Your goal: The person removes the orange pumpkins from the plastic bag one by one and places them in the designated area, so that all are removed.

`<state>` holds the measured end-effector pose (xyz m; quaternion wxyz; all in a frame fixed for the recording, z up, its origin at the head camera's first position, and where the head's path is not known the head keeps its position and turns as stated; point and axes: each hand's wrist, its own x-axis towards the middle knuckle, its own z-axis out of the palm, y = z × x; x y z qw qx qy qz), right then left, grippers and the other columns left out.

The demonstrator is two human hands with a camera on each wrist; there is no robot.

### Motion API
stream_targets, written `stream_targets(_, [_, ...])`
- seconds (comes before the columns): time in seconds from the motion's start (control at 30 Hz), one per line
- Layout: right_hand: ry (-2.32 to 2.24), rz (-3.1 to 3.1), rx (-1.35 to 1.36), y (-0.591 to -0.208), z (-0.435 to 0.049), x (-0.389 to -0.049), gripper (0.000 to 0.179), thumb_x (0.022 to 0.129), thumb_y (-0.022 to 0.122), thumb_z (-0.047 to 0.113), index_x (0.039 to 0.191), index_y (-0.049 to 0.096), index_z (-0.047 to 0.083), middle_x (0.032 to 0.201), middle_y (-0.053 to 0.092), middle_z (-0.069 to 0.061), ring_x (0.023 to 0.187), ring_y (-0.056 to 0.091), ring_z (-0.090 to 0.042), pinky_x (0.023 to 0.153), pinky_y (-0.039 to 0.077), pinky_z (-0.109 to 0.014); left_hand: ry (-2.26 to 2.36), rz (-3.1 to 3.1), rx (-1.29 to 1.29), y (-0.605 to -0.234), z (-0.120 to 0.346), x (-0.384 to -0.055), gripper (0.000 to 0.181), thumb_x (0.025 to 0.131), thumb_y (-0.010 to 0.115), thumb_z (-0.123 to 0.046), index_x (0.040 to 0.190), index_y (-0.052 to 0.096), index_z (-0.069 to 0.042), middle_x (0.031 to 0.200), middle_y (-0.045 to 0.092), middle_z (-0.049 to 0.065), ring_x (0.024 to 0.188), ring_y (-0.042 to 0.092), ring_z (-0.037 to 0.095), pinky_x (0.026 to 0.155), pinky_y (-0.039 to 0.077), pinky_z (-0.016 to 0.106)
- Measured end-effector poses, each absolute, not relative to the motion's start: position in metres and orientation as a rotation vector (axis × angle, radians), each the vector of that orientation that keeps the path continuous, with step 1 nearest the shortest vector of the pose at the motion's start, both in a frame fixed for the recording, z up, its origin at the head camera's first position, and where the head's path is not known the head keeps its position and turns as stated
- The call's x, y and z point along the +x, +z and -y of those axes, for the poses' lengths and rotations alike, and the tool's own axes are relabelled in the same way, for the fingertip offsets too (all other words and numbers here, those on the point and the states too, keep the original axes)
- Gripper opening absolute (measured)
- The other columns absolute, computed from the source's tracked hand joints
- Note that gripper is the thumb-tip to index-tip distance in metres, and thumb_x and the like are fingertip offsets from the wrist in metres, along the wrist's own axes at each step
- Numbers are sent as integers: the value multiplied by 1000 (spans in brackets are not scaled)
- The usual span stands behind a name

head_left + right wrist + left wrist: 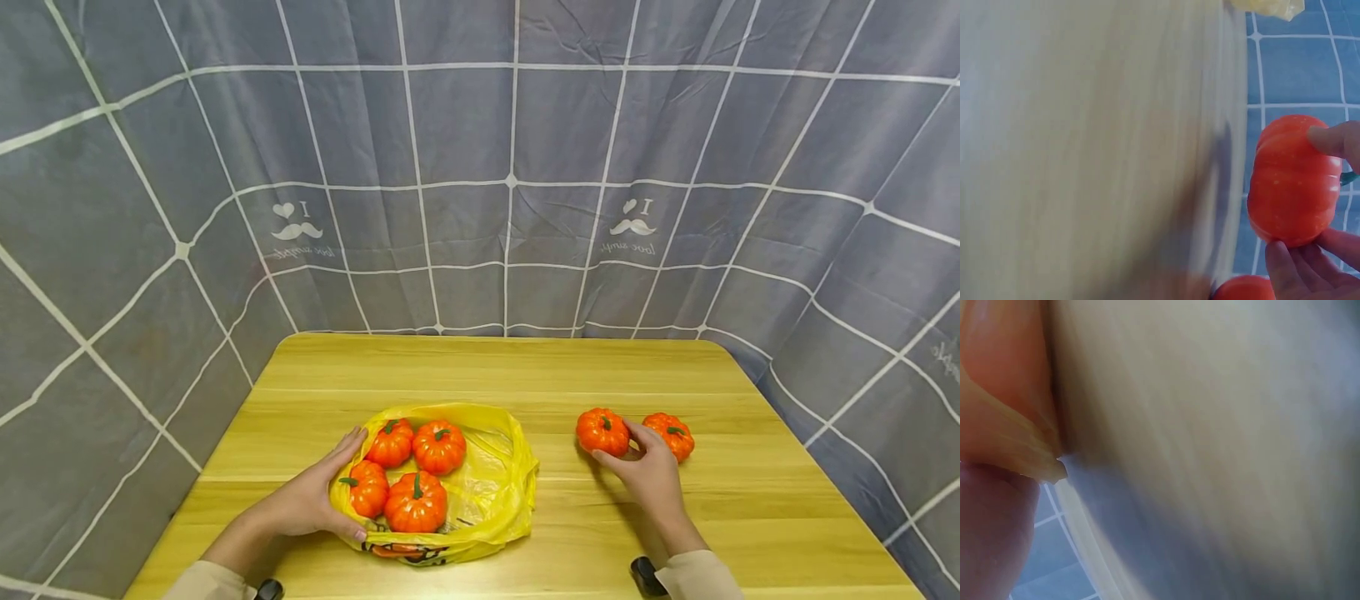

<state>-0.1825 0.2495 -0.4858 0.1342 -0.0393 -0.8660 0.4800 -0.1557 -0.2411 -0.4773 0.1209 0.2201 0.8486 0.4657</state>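
A yellow plastic bag (491, 542) sits on the table with its mouth spread wide. Inside it, toward the left, lie several small orange pumpkins (417, 503) with green stems. My left hand (311, 500) holds the bag's left side, thumb at the front and fingers at the back; its thumb (991, 531) touches the yellow plastic in the left wrist view. With thumb and fingertips, my right hand (648, 471) grips another pumpkin (1294, 181), held above the table to the right of the bag. One more pumpkin (670, 437) is just right of that hand, partly hidden.
The wooden table (600, 367) has its far edge against a grey curtain (465, 125) with white grid lines, which also hangs at both sides. Dark straps (647, 575) show near the wrists.
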Motion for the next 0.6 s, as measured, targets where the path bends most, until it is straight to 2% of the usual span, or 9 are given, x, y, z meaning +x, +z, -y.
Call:
stream_targets(0.3, [1289,2625,-165,-490,-260,-186,77,80,87,24,140,52,-9,137,51,-31,125,51,-44,102,45,-53,1364,-2464,639,-477,241,-155,133,65,96,-29,161,8,-2,163,-6,29,146,-8,53,109,0,72])
stream_targets(0.6, [1237,2629,-153,-493,-264,-190,78,80,88,25,139,52,-11,134,53,-32,124,51,-45,102,45,-56,1355,-2462,641,-477,242,-155,133,65,96,-28,162,8,-3,164,-6,28,146,-7,53,109,1,72])
